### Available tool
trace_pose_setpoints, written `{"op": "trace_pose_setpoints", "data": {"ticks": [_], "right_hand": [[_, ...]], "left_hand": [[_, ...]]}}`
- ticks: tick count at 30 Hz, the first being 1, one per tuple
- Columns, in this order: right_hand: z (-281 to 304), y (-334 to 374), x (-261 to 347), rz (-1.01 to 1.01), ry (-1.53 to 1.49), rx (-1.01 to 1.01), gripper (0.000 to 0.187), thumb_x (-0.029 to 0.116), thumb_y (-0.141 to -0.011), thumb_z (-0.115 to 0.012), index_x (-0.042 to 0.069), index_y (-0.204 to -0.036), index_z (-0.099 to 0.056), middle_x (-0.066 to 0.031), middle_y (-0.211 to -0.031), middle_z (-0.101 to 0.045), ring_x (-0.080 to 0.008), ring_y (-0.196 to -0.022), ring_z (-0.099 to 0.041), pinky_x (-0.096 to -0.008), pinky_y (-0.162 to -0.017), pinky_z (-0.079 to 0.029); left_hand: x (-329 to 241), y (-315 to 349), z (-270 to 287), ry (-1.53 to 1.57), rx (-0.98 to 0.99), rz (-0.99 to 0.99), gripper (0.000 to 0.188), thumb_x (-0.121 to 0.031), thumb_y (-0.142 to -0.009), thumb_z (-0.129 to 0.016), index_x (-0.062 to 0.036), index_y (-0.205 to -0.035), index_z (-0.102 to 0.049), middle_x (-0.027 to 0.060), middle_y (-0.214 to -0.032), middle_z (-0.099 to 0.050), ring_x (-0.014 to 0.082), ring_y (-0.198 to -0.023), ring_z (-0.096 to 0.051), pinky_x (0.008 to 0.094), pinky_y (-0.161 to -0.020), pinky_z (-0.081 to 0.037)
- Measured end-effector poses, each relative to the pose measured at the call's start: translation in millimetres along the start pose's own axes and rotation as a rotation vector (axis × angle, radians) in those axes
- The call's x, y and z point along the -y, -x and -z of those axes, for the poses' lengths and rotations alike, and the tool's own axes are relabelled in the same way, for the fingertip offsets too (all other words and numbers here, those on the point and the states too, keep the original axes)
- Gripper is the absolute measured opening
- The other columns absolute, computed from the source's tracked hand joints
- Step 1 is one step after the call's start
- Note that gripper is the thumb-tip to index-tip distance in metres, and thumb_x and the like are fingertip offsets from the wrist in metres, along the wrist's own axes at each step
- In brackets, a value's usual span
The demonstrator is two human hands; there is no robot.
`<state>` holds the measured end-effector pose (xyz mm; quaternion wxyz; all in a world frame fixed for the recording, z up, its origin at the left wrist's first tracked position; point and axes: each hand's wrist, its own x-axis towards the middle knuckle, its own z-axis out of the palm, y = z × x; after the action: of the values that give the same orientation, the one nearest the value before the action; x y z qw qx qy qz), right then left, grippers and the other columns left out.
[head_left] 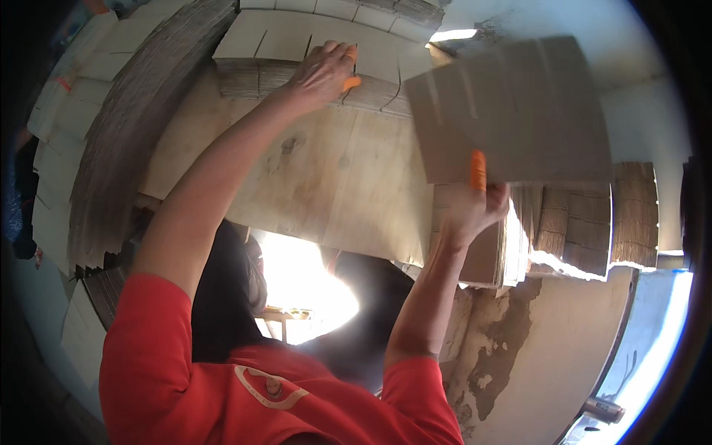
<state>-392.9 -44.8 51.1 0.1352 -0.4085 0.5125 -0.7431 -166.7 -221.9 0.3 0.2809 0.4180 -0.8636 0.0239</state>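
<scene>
My right hand [476, 211] grips the lower edge of a flat grey-brown cardboard sheet [530, 111] with several slits in it. The sheet is raised at the right and slightly blurred. Orange covers sit on the thumb and a finger of my left hand [326, 74]. Its fingers bend over the front edge of a slotted cardboard stack [282, 38], closed on the upper sheets there; how many it grips is hidden. This stack lies at the far side of a wooden board [326, 174].
A tall, long stack of cardboard sheets [141, 133] curves along the left. More cardboard bundles [586, 222] stand at the right, beside a wall with peeling paint [512, 348]. A small metallic cylinder [603, 409] lies at the lower right. Bright light comes from below the board.
</scene>
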Motion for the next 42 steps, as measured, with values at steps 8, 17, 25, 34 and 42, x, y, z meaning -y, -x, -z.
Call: {"op": "trace_pose_setpoints", "data": {"ticks": [8,17,25,34,42], "right_hand": [[3.6,-1.8,-10.8,-0.099,0.236,0.015,0.013,0.004,-0.086,-0.065,0.002,-0.073,-0.065,0.0044,-0.054,-0.05,-0.0007,-0.041,-0.033,-0.021,-0.036,-0.021],[8.3,2.4,-29.4,-0.37,-0.005,0.041,0.011,-0.004,-0.085,-0.059,-0.002,-0.079,-0.068,-0.0014,-0.06,-0.057,-0.003,-0.037,-0.035,-0.0197,-0.031,-0.022],[1.5,9.9,-22.5,-0.378,0.036,0.095,0.009,-0.004,-0.085,-0.06,-0.004,-0.078,-0.066,-0.0042,-0.06,-0.059,-0.0055,-0.036,-0.04,-0.0205,-0.032,-0.026],[-0.8,15.1,-19.7,-0.298,0.151,0.112,0.011,-0.004,-0.085,-0.057,-0.004,-0.076,-0.063,-0.0061,-0.059,-0.061,-0.0092,-0.034,-0.045,-0.0227,-0.031,-0.025],[0.1,18.2,-24.8,-0.282,0.165,0.156,0.012,-0.002,-0.087,-0.058,-0.003,-0.078,-0.065,-0.0045,-0.058,-0.06,-0.0077,-0.035,-0.046,-0.0219,-0.032,-0.027]], "left_hand": [[15.5,-17.4,-66.3,-0.432,0.077,-0.205,0.023,-0.012,-0.082,-0.061,0.0062,-0.097,-0.061,0.0163,-0.115,-0.058,0.0265,-0.111,-0.051,0.0379,-0.091,-0.042],[15.6,-34.4,-47.2,-0.033,0.063,-0.044,0.005,-0.003,-0.071,-0.061,-0.0031,-0.076,-0.063,0.0096,-0.07,-0.056,0.0242,-0.073,-0.058,0.0358,-0.067,-0.047],[19.5,-34.4,-36.0,0.067,0.099,-0.093,0.014,-0.003,-0.074,-0.059,-0.0028,-0.088,-0.059,0.0088,-0.077,-0.053,0.0235,-0.081,-0.056,0.037,-0.067,-0.049],[-8.5,-9.0,-42.7,-0.222,0.083,-0.429,0.03,-0.002,-0.073,-0.056,0.0032,-0.102,-0.057,0.0076,-0.094,-0.052,0.021,-0.089,-0.051,0.0321,-0.068,-0.05],[-28.0,24.3,-28.2,-0.439,0.005,-0.633,0.038,-0.004,-0.068,-0.06,0.0108,-0.103,-0.06,0.0098,-0.098,-0.053,0.0196,-0.086,-0.049,0.028,-0.061,-0.046]]}}
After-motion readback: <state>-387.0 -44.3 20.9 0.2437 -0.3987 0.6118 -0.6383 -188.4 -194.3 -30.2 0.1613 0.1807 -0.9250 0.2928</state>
